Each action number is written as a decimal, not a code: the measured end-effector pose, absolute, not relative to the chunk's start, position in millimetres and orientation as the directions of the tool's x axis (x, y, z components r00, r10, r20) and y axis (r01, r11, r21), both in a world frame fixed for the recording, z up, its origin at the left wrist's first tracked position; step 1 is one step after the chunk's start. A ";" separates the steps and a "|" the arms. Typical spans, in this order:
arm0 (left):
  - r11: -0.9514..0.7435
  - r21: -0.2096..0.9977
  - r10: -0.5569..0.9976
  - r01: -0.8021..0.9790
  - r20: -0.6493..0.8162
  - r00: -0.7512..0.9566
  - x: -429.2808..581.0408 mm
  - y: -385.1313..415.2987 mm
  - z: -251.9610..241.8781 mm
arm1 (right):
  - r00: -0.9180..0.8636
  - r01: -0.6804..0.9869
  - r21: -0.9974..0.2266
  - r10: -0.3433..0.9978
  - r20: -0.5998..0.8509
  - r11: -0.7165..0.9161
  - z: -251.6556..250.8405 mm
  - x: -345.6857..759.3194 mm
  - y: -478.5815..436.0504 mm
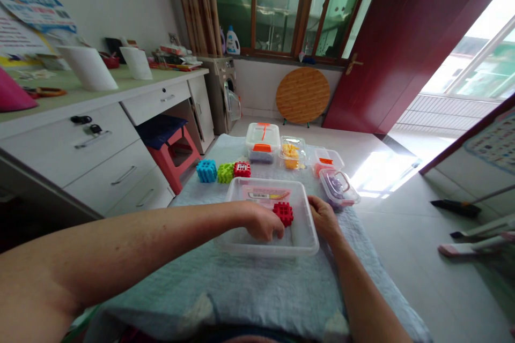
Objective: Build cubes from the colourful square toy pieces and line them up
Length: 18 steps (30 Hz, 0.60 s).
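Observation:
A clear plastic box [304, 238] sits on the cloth-covered table in front of me, with a pink label showing through its far part. My left hand [262, 221] reaches down inside it, fingers bent against a red cube of interlocking pieces [284, 213]. The fingertips are partly hidden, but they appear to grip the cube's near left side. Along the box's right wall, my right hand [325, 218] holds the rim. Beyond the box's far left corner stand a blue cube [206, 170], a lime green cube [226, 173] and another red cube [242, 169].
Behind the box are a lidded container with orange clips [263, 142], a tub of yellow pieces [293, 154], a tub with orange-red contents [328, 161] and a tub of purple pieces [338, 188]. A pink stool [177, 161] stands left of the table [289, 289].

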<state>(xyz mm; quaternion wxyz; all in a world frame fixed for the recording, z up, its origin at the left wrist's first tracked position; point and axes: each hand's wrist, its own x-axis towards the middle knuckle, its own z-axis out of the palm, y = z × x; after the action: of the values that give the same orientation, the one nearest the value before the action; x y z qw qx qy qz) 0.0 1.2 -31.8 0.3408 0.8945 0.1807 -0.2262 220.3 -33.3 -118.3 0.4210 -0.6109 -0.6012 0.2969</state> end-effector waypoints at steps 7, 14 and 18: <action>-0.687 0.551 0.183 0.473 -0.499 0.847 2.4 -3.1 -30.8 | 0.078 0.479 -0.874 0.987 0.139 0.085 -115.3 219.2 -34.0; -0.519 0.667 0.191 0.534 -0.519 0.833 -17.8 14.5 39.2 | 0.138 0.489 -0.867 0.974 0.181 0.092 -113.1 221.0 -36.6; -0.474 0.711 0.525 0.519 -0.245 0.815 -61.6 59.2 72.8 | 0.129 0.495 -0.866 0.978 0.161 0.078 -111.7 220.8 -36.3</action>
<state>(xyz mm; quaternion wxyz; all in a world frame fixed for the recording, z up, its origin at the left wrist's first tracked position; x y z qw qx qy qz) -61.6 59.2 72.8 0.4131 0.8585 0.3039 0.0036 220.8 -36.3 -111.7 0.4280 -0.6176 -0.5963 0.2826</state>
